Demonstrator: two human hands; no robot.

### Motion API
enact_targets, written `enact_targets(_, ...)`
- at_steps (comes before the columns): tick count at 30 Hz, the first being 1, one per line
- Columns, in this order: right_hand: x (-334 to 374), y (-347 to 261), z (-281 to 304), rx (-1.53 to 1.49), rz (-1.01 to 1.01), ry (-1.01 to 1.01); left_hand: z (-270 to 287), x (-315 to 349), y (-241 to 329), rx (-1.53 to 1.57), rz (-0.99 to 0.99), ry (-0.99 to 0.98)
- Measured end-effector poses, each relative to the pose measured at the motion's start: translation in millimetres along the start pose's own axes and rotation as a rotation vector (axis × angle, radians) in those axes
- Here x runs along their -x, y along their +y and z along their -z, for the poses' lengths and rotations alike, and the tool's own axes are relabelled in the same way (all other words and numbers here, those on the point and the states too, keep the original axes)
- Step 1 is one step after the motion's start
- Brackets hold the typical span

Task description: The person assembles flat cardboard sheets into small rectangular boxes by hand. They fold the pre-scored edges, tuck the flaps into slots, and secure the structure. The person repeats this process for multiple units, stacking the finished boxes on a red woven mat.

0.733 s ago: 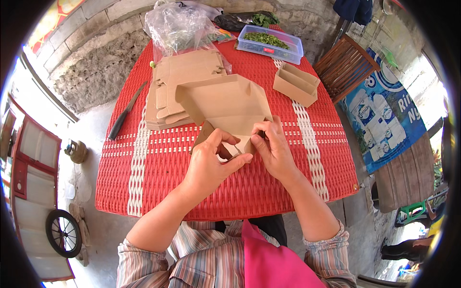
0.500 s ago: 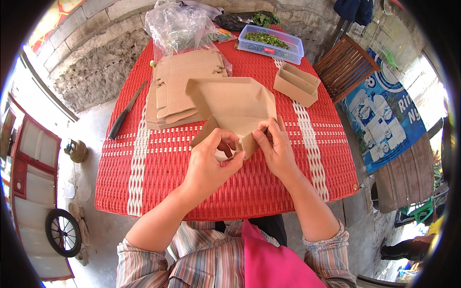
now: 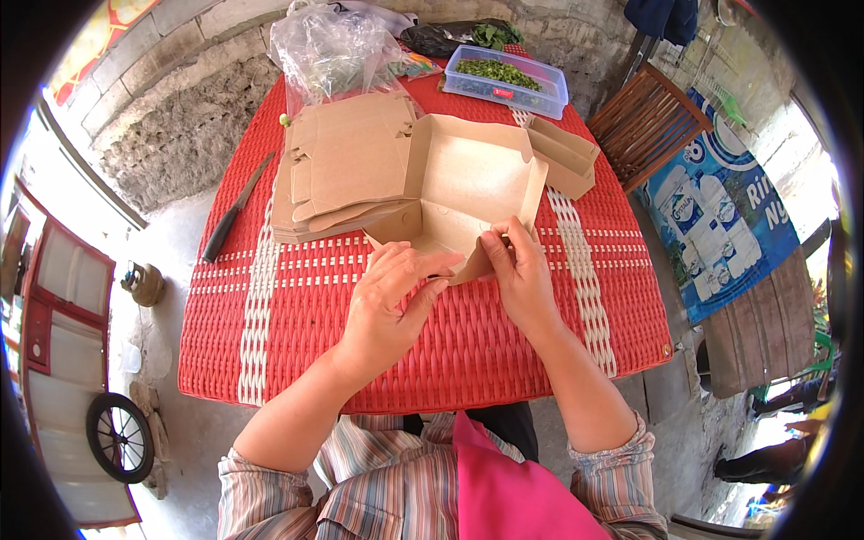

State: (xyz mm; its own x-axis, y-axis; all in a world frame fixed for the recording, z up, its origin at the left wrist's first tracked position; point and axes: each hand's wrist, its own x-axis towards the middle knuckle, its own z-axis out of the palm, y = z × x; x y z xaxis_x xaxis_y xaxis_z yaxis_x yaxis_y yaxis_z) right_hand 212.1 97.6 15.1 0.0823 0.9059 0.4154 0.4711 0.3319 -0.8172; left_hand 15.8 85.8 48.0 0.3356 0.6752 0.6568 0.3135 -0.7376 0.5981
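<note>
A brown cardboard food box, partly folded up with its lid raised, is between my hands over the red woven table. My right hand pinches the box's near right corner between thumb and fingers. At the near edge, my left hand has its thumb and fingers closed on the front flap. Its fingertips partly hide that edge. Just left of the box lies a stack of flat cardboard box blanks. Behind its right side stands a folded cardboard box, partly covered by the raised lid.
A knife lies on the table's left side. At the far end are a clear plastic bag and a plastic tub of chopped greens. A wooden chair stands at the right; beyond it, people's legs show near the rim.
The box's lid has swung up and back to the right, showing more of the inside. My left fingers have straightened and drawn closer together along the front edge; my right hand keeps its corner.
</note>
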Motion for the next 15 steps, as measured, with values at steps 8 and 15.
enact_targets(8,1.7,-6.9,0.6,0.079,0.048,-0.043,-6.7,5.5,-6.0,0.053,-0.024,-0.027)
enact_targets(15,2.8,-7.7,-2.0,-0.117,0.289,-0.038,-5.7,2.3,1.3,-0.005,0.118,-0.012)
